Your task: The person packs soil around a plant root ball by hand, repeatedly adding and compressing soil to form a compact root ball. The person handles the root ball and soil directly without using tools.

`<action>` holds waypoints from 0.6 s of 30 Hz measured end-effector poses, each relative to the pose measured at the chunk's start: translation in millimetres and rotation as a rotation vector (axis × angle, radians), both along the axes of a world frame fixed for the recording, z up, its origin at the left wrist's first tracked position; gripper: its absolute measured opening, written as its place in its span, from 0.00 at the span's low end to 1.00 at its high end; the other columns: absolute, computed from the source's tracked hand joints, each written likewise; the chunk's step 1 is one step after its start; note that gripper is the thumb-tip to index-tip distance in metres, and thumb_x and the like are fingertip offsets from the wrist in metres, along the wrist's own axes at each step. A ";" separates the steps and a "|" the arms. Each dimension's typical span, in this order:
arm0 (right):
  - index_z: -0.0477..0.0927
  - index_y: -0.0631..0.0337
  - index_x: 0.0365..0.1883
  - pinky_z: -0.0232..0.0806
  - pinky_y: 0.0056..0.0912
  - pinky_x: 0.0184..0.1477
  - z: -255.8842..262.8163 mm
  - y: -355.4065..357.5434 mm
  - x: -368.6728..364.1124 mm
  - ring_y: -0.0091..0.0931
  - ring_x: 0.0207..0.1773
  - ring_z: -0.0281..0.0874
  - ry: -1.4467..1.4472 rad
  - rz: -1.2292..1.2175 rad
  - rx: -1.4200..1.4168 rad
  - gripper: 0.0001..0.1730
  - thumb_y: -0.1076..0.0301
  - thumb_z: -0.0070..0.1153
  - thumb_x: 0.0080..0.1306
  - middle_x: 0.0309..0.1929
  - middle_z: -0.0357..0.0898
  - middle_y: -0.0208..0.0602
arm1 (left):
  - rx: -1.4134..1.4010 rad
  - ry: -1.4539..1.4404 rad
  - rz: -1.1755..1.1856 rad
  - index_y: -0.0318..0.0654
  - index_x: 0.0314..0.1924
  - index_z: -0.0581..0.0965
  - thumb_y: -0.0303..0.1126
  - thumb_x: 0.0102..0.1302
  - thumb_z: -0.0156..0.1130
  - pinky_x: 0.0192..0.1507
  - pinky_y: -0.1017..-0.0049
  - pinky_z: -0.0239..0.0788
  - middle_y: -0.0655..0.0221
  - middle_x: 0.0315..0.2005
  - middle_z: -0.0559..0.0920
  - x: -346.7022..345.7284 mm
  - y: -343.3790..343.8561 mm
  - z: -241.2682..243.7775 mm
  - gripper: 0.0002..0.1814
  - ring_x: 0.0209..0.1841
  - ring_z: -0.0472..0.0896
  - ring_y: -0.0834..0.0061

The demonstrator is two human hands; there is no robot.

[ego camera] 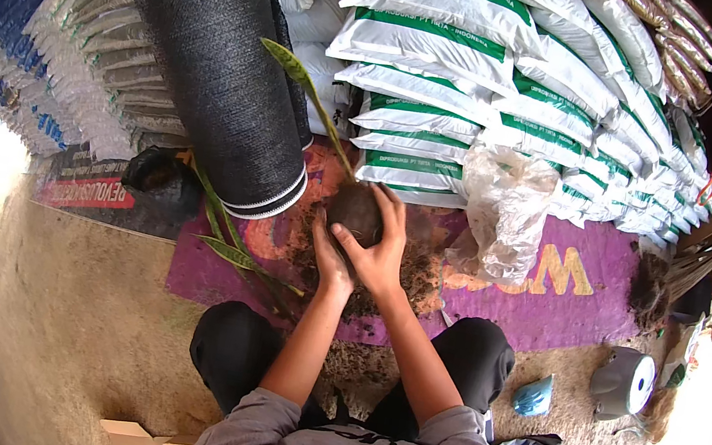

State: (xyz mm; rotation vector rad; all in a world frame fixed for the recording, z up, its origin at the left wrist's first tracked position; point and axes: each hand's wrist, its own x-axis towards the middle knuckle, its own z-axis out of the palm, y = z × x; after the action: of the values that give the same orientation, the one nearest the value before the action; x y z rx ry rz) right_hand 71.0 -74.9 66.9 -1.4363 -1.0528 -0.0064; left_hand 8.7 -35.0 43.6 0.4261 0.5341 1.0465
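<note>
Both of my hands cup a dark, rounded clump, a soil ball or a small soil-filled bag; I cannot tell which. My left hand presses on its left side, while my right hand wraps its right side with the thumb across the front. From the clump a snake plant leaf with yellow edges rises up and to the left. Loose dark soil lies under and around my hands on a purple printed sheet. More snake plant leaves lie on the sheet to the left.
A large black roll of netting stands close at the left, near a black plastic pot or bag. Stacked white and green sacks rise ahead. A crumpled clear plastic bag, a grey pot and a blue bag are at the right.
</note>
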 end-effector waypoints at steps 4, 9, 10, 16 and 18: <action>0.72 0.67 0.52 0.63 0.37 0.57 -10.7 2.5 12.4 0.36 0.54 0.71 0.247 0.008 0.114 0.37 0.67 0.72 0.42 0.50 0.72 0.45 | 0.086 -0.005 0.043 0.37 0.63 0.64 0.48 0.73 0.36 0.65 0.67 0.55 0.63 0.60 0.68 1.5 -1.2 -1.0 0.28 0.62 0.67 0.67; 0.73 0.67 0.51 0.61 0.35 0.60 4.0 -2.9 -4.5 0.32 0.55 0.71 0.610 0.261 0.185 0.35 0.69 0.71 0.44 0.49 0.73 0.42 | 0.047 -0.053 0.054 0.39 0.59 0.69 0.51 0.71 0.37 0.61 0.66 0.61 0.63 0.56 0.73 1.9 7.1 2.0 0.28 0.57 0.71 0.67; 0.73 0.66 0.51 0.61 0.36 0.60 -0.1 -2.2 -7.4 0.33 0.55 0.71 0.471 0.220 0.170 0.35 0.68 0.71 0.43 0.50 0.74 0.41 | -0.001 -0.164 -0.052 0.40 0.57 0.71 0.55 0.68 0.38 0.59 0.64 0.63 0.63 0.53 0.75 0.1 5.5 0.7 0.30 0.55 0.73 0.66; 0.77 0.58 0.49 0.51 0.40 0.58 13.6 -10.4 -3.6 0.36 0.55 0.66 -0.186 -0.077 -0.078 0.37 0.52 0.69 0.40 0.51 0.73 0.41 | -0.049 -0.668 -0.379 0.41 0.59 0.69 0.61 0.65 0.39 0.61 0.61 0.59 0.63 0.55 0.72 -7.4 7.7 -26.5 0.35 0.58 0.70 0.63; 0.77 0.59 0.49 0.52 0.41 0.58 21.6 -11.5 -4.6 0.37 0.56 0.66 -0.268 -0.105 -0.094 0.34 0.54 0.67 0.44 0.51 0.73 0.40 | -0.044 -0.696 -0.350 0.42 0.60 0.68 0.61 0.65 0.40 0.62 0.62 0.59 0.63 0.57 0.71 -5.6 6.3 -26.9 0.35 0.59 0.69 0.63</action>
State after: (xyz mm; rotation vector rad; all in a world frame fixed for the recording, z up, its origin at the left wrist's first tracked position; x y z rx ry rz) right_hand 66.5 -86.3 88.5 -1.6057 -1.2072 -0.2334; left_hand 3.2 -28.7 16.7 0.0898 -0.1385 0.7737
